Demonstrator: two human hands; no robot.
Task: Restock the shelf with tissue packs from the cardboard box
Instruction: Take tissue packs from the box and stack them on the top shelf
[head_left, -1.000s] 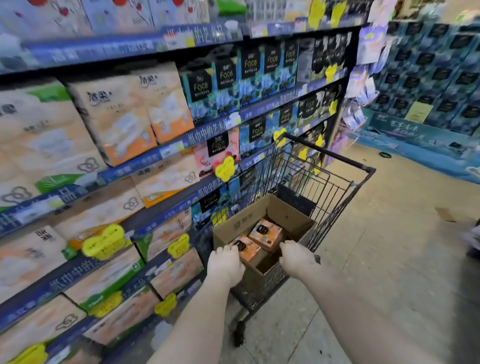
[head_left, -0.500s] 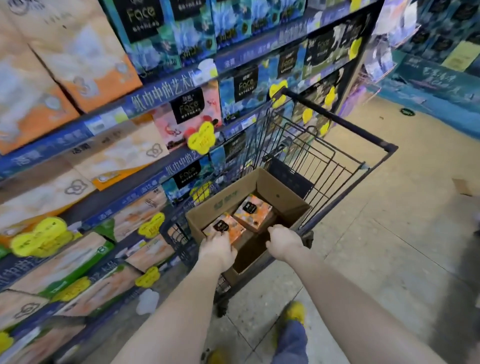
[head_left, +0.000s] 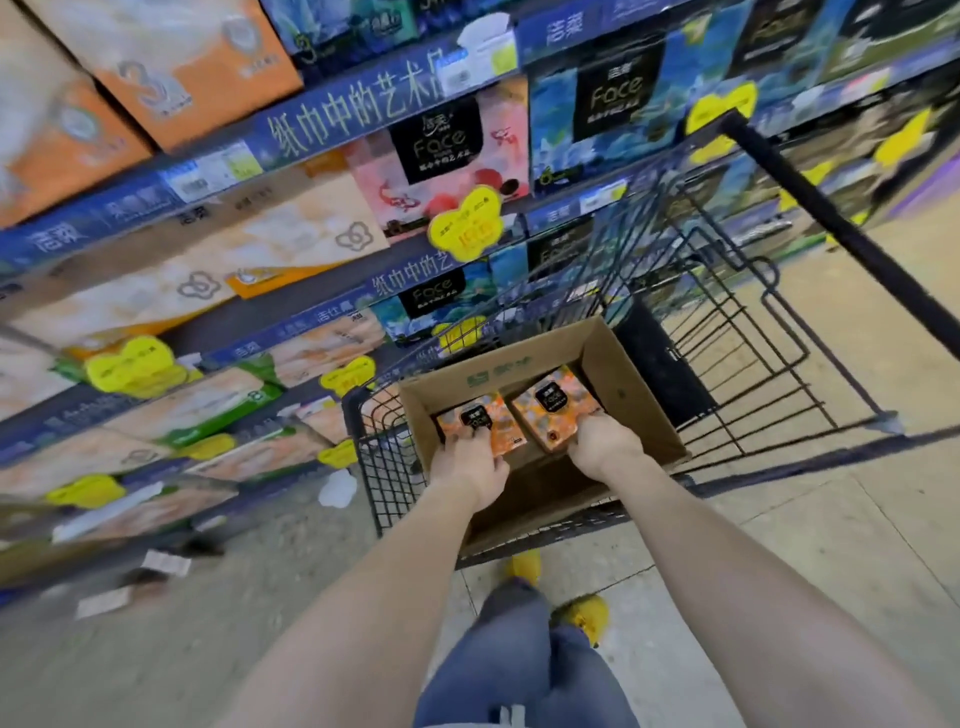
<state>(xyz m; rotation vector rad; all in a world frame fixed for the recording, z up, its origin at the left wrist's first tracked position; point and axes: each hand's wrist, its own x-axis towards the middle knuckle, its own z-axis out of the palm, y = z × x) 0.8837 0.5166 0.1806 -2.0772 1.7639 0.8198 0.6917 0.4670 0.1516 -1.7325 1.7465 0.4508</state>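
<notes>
While the cardboard box (head_left: 631, 397) sits in the wire cart (head_left: 737, 332), your left hand (head_left: 470, 467) grips the left orange tissue pack (head_left: 480, 418) inside it. Your right hand (head_left: 602, 446) grips the right orange tissue pack (head_left: 553, 402) alongside, fingers (head_left: 464, 442) curled over their near edges. On the shelf (head_left: 130, 202) beside the cart, a pink pack (head_left: 441, 166) reads "Face", and the blue edge strip (head_left: 353, 111) reads "纸巾中的艺术".

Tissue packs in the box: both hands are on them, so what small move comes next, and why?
Probably lift both packs straight up out of the box. The left hand grips the left pack and the right hand grips the right pack, both low inside the box, and the shelf to fill stands to the left.
</notes>
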